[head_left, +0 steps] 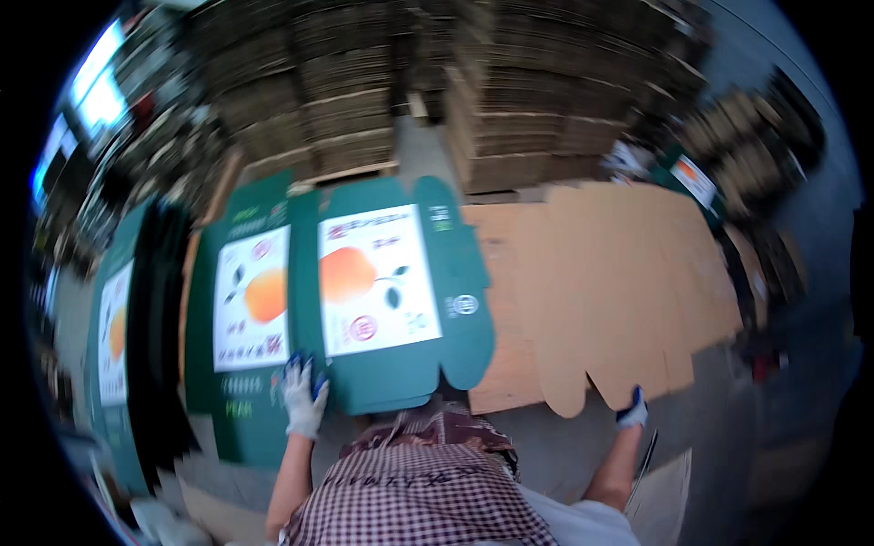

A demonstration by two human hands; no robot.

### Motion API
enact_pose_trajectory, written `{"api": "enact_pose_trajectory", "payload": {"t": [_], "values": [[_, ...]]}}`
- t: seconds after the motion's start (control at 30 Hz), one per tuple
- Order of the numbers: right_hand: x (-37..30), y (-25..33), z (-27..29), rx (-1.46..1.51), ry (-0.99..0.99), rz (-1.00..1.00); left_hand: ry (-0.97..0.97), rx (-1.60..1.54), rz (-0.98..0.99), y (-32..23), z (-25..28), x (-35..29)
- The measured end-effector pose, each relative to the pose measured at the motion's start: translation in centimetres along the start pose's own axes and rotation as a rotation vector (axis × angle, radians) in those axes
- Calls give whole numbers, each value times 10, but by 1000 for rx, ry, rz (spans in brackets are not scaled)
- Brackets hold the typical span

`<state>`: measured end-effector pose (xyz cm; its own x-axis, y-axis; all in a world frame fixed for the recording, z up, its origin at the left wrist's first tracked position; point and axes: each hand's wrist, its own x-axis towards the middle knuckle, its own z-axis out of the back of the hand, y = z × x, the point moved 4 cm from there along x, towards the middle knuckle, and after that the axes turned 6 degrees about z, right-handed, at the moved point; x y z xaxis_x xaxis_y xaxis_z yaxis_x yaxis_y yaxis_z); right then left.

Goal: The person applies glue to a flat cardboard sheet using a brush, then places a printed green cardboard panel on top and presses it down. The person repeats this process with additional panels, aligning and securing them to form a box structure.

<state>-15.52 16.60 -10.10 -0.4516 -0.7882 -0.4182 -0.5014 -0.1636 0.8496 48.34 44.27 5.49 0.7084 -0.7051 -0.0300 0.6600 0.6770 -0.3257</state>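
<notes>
Lying at the bench's [499, 282] right edge, brown card [628, 282] should be light and stiff, so hold its rim; your left hand [305, 396] is spread on green card [309, 291], your right hand [633, 411] too blurry to tell.

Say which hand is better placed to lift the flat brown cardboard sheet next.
Likely the right hand, at the near edge of the brown sheet; the left hand is at green printed cardboard.

Left hand [305, 396]: whitish glove [302, 419], blue at the fingers
Right hand [633, 409]: whitish glove, blue at the fingertips
Apron [428, 505]: small dark-and-pale checks, dark lettering across it (blurred)
Lower cloth [451, 424]: maroon-brown with pale pattern
Right sleeve [587, 526]: white, short
</notes>
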Motion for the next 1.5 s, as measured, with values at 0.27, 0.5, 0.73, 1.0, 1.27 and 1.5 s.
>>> {"api": "enact_pose_trajectory", "payload": {"t": [0.27, 0.5, 0.73, 1.0, 1.27, 1.5], "values": [[-70, 116, -99, -164, 417, 421, -53, -73, -94, -17, -2, -6], [-187, 192, -219, -222, 598, 610, 76, -421, -174, -79, 15, 8], [-262, 114, -298, -1130, 1016, 1317, 496, -1767, -4, -84, 45, 36], [-315, -26, -285, -1370, 1545, 1617, 604, -2030, 187, -29, 51, 25], [-372, -65, -290, -1282, 1453, 796, 221, -1251, 149, -4, -13, -10], [-376, -171, -261, -1337, 1420, 161, 233, -1261, 469, -6, -10, -14]]}}
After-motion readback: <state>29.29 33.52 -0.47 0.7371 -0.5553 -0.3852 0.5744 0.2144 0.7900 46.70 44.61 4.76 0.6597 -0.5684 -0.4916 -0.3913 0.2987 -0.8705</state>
